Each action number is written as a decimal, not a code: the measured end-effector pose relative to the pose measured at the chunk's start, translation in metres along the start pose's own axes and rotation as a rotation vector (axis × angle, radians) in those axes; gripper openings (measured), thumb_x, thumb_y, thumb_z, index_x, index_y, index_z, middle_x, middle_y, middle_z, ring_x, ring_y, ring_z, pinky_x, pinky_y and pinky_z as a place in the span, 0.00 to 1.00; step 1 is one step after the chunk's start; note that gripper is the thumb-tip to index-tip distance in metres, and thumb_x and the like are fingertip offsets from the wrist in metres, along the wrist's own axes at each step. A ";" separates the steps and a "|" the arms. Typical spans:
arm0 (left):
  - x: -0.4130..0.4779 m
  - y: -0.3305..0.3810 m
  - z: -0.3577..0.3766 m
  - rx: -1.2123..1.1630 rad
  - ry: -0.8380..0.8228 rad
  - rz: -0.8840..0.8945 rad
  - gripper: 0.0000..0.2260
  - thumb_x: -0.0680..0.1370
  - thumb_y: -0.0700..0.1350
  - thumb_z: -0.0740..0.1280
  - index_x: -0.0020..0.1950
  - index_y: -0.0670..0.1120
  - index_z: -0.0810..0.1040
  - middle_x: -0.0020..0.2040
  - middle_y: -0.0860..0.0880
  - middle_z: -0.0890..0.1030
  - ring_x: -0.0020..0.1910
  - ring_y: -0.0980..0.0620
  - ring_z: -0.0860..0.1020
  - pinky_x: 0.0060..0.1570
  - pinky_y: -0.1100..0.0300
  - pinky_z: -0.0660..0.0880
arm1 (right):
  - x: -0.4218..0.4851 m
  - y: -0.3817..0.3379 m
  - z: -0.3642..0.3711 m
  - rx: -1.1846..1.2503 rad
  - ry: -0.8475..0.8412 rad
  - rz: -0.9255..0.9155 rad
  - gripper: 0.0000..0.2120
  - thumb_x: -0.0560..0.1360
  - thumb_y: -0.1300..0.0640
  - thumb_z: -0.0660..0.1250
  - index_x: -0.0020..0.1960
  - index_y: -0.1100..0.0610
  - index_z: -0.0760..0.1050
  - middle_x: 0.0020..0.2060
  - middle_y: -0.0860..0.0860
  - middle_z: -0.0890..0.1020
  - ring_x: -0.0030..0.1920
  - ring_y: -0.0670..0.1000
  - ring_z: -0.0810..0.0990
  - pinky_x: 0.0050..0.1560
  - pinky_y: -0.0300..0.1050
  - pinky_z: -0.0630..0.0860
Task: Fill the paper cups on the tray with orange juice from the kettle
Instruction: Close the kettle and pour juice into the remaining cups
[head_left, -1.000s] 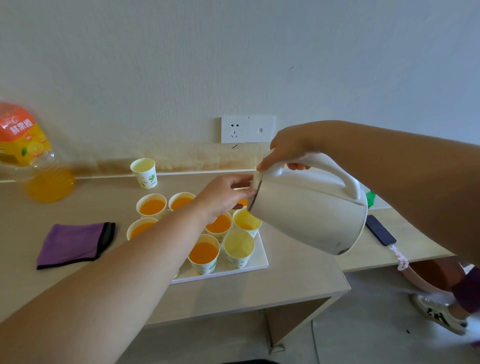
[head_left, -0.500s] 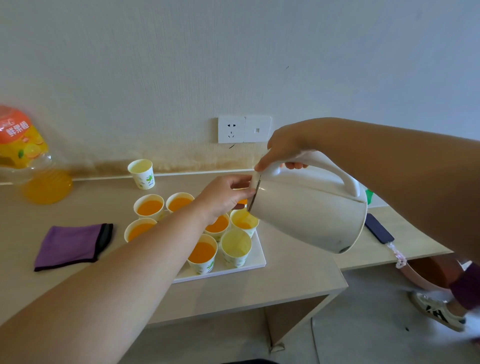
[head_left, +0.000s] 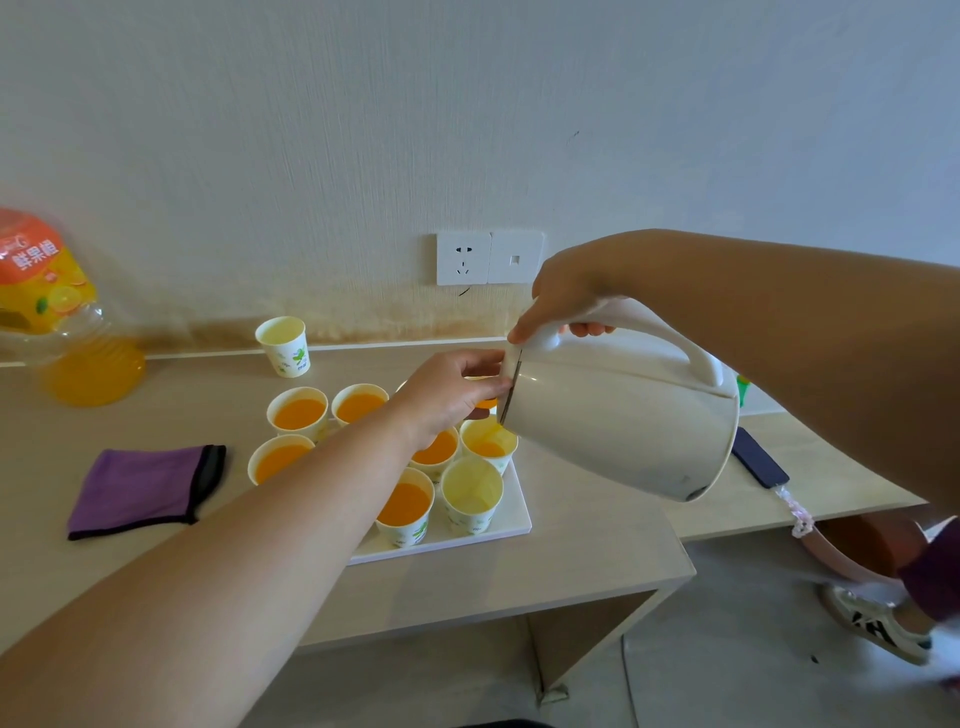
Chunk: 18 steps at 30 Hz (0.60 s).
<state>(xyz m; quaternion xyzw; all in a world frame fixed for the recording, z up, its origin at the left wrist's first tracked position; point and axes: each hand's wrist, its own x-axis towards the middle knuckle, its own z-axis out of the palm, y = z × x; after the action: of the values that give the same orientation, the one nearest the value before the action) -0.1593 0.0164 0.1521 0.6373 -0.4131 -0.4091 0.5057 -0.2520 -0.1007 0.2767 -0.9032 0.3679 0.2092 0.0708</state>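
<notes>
More orange juice has gathered in the cup (head_left: 491, 441) under the spout than a second ago. The kettle (head_left: 623, 421) stays tipped in the air over the back right corner of the tray (head_left: 519, 522). The right hand (head_left: 563, 296) wraps its handle, and the left hand (head_left: 452, 395) pinches the kettle's front rim between thumb and fingers. An empty cup (head_left: 471, 493) stands just in front. A purple cloth (head_left: 140, 488) lies to the left on the table (head_left: 571, 561).

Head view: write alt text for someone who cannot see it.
A person's right hand tilts a white kettle by its handle, pouring orange juice into a partly filled paper cup on a white tray, while the left hand holds the kettle's lid end. Several other cups hold juice; the front right cup looks empty.
</notes>
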 end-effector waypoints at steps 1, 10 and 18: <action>0.000 0.000 0.000 0.000 0.001 -0.002 0.16 0.77 0.41 0.67 0.65 0.49 0.76 0.54 0.52 0.81 0.54 0.52 0.79 0.48 0.63 0.78 | 0.000 0.000 0.000 0.001 -0.002 0.000 0.23 0.73 0.38 0.65 0.45 0.60 0.76 0.32 0.54 0.78 0.30 0.53 0.77 0.36 0.43 0.76; 0.000 0.001 0.001 -0.001 -0.002 -0.003 0.16 0.77 0.40 0.67 0.65 0.48 0.76 0.55 0.51 0.81 0.54 0.52 0.79 0.47 0.64 0.77 | -0.002 -0.001 0.000 -0.003 -0.010 0.005 0.22 0.74 0.39 0.65 0.45 0.60 0.75 0.31 0.54 0.77 0.29 0.52 0.76 0.33 0.42 0.74; -0.001 0.001 0.000 0.007 0.003 -0.001 0.15 0.77 0.41 0.67 0.64 0.49 0.77 0.55 0.51 0.82 0.55 0.51 0.80 0.49 0.61 0.78 | -0.004 -0.002 -0.002 -0.021 -0.007 0.009 0.21 0.74 0.39 0.65 0.42 0.59 0.74 0.31 0.54 0.77 0.29 0.52 0.76 0.34 0.42 0.74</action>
<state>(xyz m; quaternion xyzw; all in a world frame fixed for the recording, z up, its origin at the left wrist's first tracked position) -0.1601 0.0168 0.1532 0.6400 -0.4135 -0.4069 0.5038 -0.2521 -0.0973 0.2798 -0.9015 0.3697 0.2165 0.0617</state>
